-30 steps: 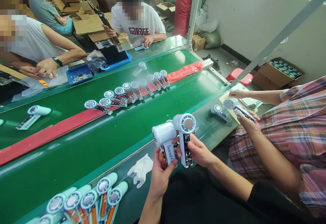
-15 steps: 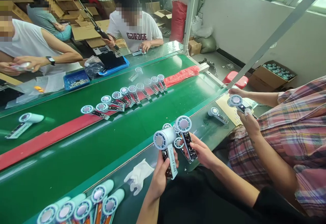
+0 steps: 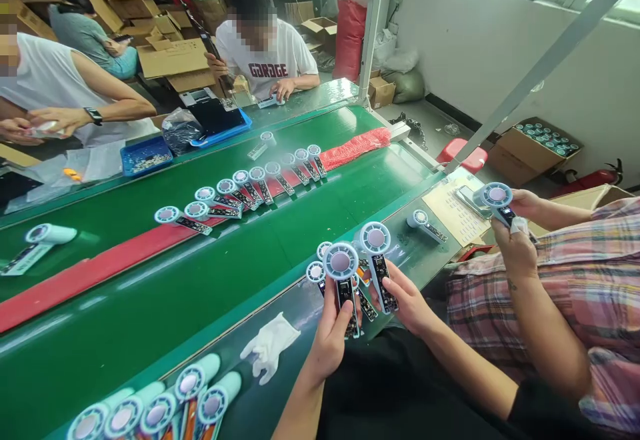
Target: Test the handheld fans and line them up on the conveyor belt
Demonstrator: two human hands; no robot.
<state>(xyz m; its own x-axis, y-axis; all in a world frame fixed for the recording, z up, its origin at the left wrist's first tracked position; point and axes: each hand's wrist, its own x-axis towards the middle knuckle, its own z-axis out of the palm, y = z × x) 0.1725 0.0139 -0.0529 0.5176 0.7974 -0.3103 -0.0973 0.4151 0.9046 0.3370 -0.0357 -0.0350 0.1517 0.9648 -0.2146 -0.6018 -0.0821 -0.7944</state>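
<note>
Over the near green desk (image 3: 277,393), I am gripping a fan in each hand. My left hand (image 3: 330,340) is wrapping around the exposed circuit board of a handheld fan (image 3: 341,270), and my right hand (image 3: 407,300) is pinching the board of a second handheld fan (image 3: 376,247) between thumb and fingers. Both long axes are running nearly parallel, with the round heads pointing away from me and the boards slanting down into my palms. The two heads are sitting just beside each other, not touching. Directly behind them, a cluster of loose fans (image 3: 316,271) is lying on the desk, closer to my left hand. A lone fan (image 3: 421,220) is lying farther right, nearer my right hand. To my left, open green surface is stretching towards a white glove (image 3: 270,347), while the desk's far edge is running along the green conveyor belt (image 3: 200,273).
</note>
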